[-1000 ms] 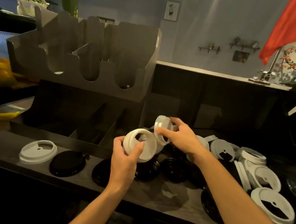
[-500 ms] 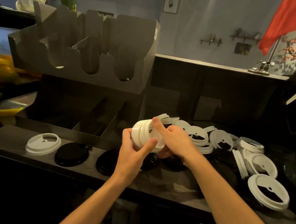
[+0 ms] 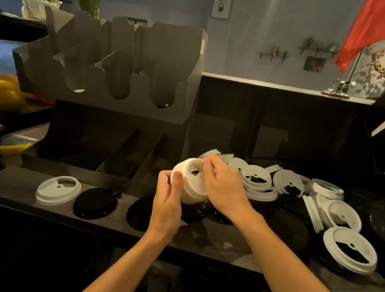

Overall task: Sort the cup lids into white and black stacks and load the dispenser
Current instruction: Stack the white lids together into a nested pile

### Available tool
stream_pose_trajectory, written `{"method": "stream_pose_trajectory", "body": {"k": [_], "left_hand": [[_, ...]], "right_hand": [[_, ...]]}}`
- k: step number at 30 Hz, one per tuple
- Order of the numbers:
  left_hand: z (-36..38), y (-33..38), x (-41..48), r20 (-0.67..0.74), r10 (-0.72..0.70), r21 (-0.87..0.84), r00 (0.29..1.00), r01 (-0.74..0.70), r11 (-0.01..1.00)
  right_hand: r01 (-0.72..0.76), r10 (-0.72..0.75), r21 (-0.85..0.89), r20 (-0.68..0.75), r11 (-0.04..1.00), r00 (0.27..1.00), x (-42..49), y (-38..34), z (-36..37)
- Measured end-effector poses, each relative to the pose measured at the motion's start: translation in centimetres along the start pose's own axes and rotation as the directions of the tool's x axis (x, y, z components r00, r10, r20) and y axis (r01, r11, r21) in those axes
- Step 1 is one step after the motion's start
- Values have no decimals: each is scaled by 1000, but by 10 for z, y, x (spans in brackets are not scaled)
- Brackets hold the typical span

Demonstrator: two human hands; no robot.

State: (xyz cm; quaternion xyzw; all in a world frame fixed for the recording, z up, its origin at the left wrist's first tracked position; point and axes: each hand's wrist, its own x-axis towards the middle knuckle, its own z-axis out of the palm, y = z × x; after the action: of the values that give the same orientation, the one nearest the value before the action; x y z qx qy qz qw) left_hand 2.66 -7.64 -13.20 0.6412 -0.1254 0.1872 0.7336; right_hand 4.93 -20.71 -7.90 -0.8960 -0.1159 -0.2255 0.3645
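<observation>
wood-grain counter (image 3: pixel 215 246) with loose cup lids (image 3: pixel 348 237), blue-grey wall (image 3: pixel 265 44) behind

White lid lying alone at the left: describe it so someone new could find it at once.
Find the grey dispenser at the left of the counter. In front of its base, lids lie flat in a row, and the white lid is the leftmost. It is the only white one there; the black lid to its right is dark.

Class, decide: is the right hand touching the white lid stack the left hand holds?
Touching. Head view: the right hand pinches the rim of the white lid stack.
</observation>
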Motion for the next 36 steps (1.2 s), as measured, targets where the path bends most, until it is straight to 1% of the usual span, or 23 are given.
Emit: {"method": "stream_pose_trajectory", "body": {"k": [4, 6, 8, 10, 12, 13, 16, 18, 19, 20, 21, 22, 23, 24, 25, 27, 29, 31, 32, 34, 36], "left_hand": [[-1, -1, 0, 26, -34, -64, 999, 35, 997], [-1, 0, 1, 40, -56, -104, 998, 60, 993], [0, 0, 2, 41, -58, -78, 997, 61, 995], [-1, -2, 2, 10, -44, -77, 999, 44, 996], [-3, -3, 3, -45, -55, -123, 997, 49, 991], [-5, -3, 4, -69, -73, -146, 995, 63, 987], [-6, -4, 4, -114, -109, -145, 987, 92, 985], [-6, -5, 4, -155, -110, -117, 982, 92, 989], [-6, -5, 4, -180, -108, -98, 978, 91, 991], [-6, -5, 5, -203, -110, -84, 973, 95, 992], [-6, -5, 6, -222, -119, -75, 968, 105, 992], [-6, -4, 6, -238, -133, -76, 962, 118, 990], [-6, -4, 6, -251, -144, -81, 957, 127, 989], [-6, -3, 6, -259, -150, -82, 954, 133, 988], [-6, -4, 6, -260, -147, -74, 954, 132, 988], [-5, -4, 5, -251, -124, -44, 960, 117, 992], [-5, -3, 4, -240, -108, -31, 965, 103, 994], [-4, -1, 3, -230, -114, -47, 966, 107, 993], [-3, 0, 3, -226, -123, -64, 966, 111, 992], [-3, 2, 2, -226, -131, -88, 965, 114, 990], [-4, 2, 2, -231, -125, -80, 965, 110, 991]], "right_hand": [[0, -11, -75, -140, 997, 990, -3, -2, 9], [-15, -4, -104, -175, 994, 985, -4, -3, 11], [-24, 9, -82, -174, 996, 985, -5, -6, 11], [-39, 42, 30, -119, 999, 992, -4, -7, 10], [-69, 72, 185, -5, 980, 997, -3, -8, 11], [-79, 68, 224, 57, 971, 996, -3, -8, 11], [-98, 50, 246, 194, 964, 980, -2, -8, 11], [-193, 107, 284, 290, 939, 951, 4, -5, 6], [-246, 153, 300, 302, 922, 941, 9, -4, 2], [-275, 196, 302, 265, 913, 944, 14, -2, -1], [-271, 226, 266, 189, 925, 956, 21, 2, -5], [-245, 229, 181, 108, 952, 967, 27, 5, -8], [-217, 214, 52, 64, 975, 975, 31, 8, -12], [-186, 192, -84, 69, 979, 979, 35, 11, -13], [-148, 173, -199, 113, 969, 978, 38, 14, -13], [-80, 172, -343, 246, 936, 954, 42, 21, -10], [-42, 213, -410, 380, 911, 900, 43, 24, -4], [-11, 257, -491, 437, 871, 862, 43, 25, 3], [4, 267, -535, 428, 845, 863, 42, 25, 6], [22, 238, -586, 363, 810, 901, 40, 26, 12], [5, 198, -577, 287, 816, 937, 39, 28, 15]]}}
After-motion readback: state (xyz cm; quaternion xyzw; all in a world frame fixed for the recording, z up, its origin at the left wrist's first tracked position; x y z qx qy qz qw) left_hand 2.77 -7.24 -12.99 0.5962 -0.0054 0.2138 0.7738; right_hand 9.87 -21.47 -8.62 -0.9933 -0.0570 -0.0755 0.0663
